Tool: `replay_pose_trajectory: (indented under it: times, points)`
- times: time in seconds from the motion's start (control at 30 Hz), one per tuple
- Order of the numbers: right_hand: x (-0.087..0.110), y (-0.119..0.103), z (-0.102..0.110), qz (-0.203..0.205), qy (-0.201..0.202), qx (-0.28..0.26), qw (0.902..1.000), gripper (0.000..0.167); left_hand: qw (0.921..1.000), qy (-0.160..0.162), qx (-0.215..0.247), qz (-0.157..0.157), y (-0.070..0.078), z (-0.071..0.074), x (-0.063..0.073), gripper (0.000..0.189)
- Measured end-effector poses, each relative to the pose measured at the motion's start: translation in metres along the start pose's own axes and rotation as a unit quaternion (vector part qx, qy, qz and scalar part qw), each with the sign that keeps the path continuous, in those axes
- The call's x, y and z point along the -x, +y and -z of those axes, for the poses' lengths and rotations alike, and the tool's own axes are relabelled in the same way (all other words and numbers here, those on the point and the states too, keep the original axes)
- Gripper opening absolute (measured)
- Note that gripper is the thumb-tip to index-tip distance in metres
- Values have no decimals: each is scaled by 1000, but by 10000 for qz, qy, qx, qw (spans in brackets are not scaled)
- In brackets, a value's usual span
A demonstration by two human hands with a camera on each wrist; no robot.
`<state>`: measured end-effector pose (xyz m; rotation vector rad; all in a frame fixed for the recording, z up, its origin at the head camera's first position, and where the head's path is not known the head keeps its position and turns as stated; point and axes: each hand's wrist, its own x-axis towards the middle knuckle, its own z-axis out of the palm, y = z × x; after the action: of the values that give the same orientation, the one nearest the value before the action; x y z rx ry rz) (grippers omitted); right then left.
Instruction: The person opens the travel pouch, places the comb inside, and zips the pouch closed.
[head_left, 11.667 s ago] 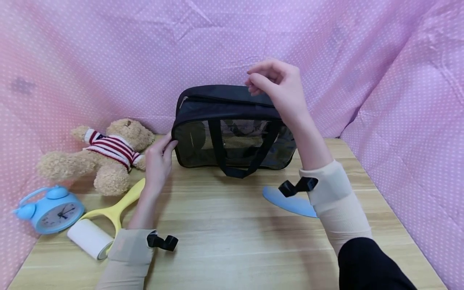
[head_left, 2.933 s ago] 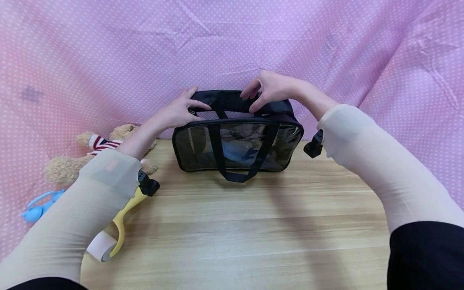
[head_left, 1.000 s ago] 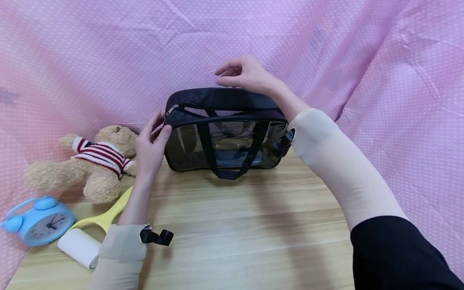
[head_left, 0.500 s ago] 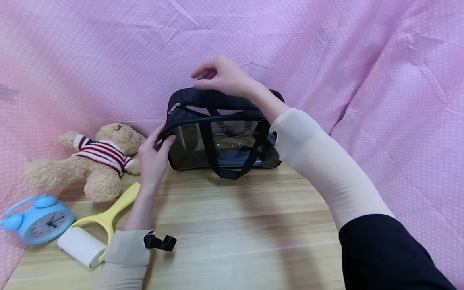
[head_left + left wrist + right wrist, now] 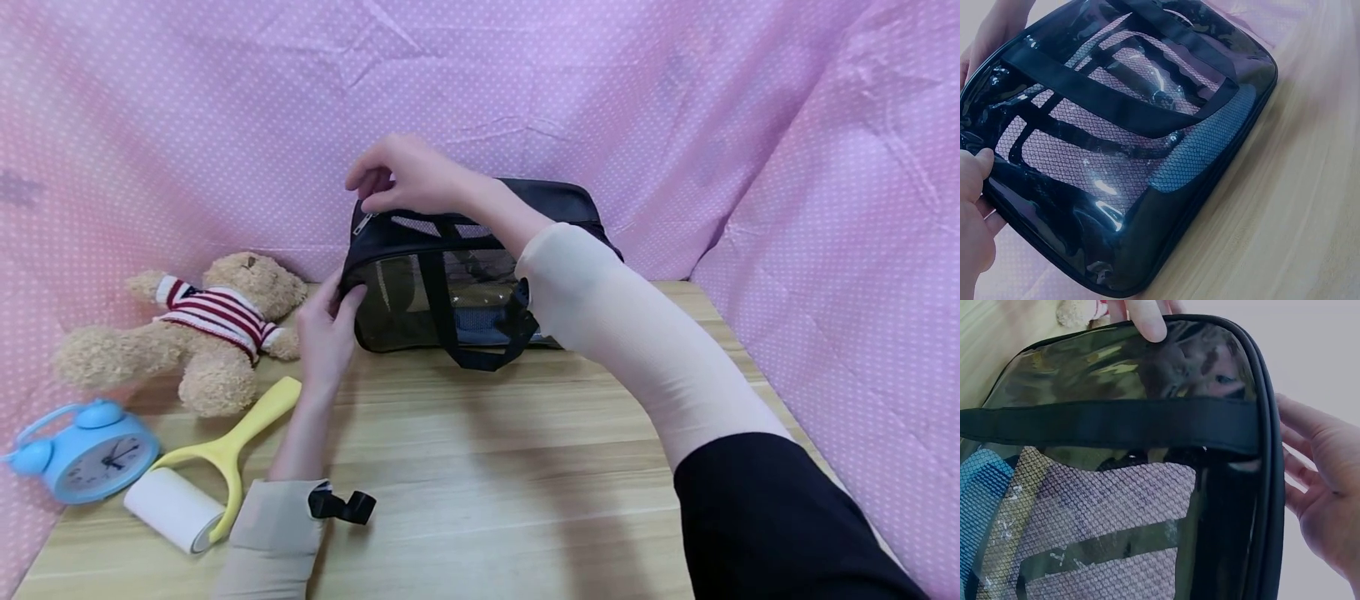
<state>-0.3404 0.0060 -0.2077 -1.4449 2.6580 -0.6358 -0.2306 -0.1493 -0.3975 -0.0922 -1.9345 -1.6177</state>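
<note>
A black zip-top bag (image 5: 401, 300) with see-through sides and a strap handle stands at the back of the table, its top partly unzipped. My left hand (image 5: 326, 333) grips its left end, thumb on the front and fingers behind. The right hand (image 5: 412, 177) hovers over the bag's top left, loosely curled fingers close to the metal zipper pull (image 5: 363, 223); no hold on it shows. In the right wrist view the right hand (image 5: 1335, 481) is beside the bag's top edge. Through the clear side, a flat blue curved piece (image 5: 1210, 137) lies inside along the bottom.
Left of the bag lies a teddy bear (image 5: 217, 321) in a striped sweater. In front of it are a yellow-handled lint roller (image 5: 232, 450) and a blue alarm clock (image 5: 105, 458). Pink dotted cloth (image 5: 480, 75) hangs behind and at the sides of the wooden table (image 5: 465, 467).
The blue piece, on the table at first, is now inside the bag. Lately my right hand has moved left above the bag to the zipper pull's end. The left hand stays at the left end.
</note>
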Motion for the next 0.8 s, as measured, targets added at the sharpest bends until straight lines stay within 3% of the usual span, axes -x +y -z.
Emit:
replay_pose_trajectory:
  times: [0.2,0.43,0.8]
  points:
    - [-7,-9,-8,230,-543,79,9982,28,10000,10,66,3,0,1,0,31]
    - [-12,-15,-9,79,-966,181,9951,25,10000,10,32,-44,-1,1,1,31]
    - [-11,-23,-10,70,-1024,392,9939,25,9999,-6,-115,-20,-2,1,1,30]
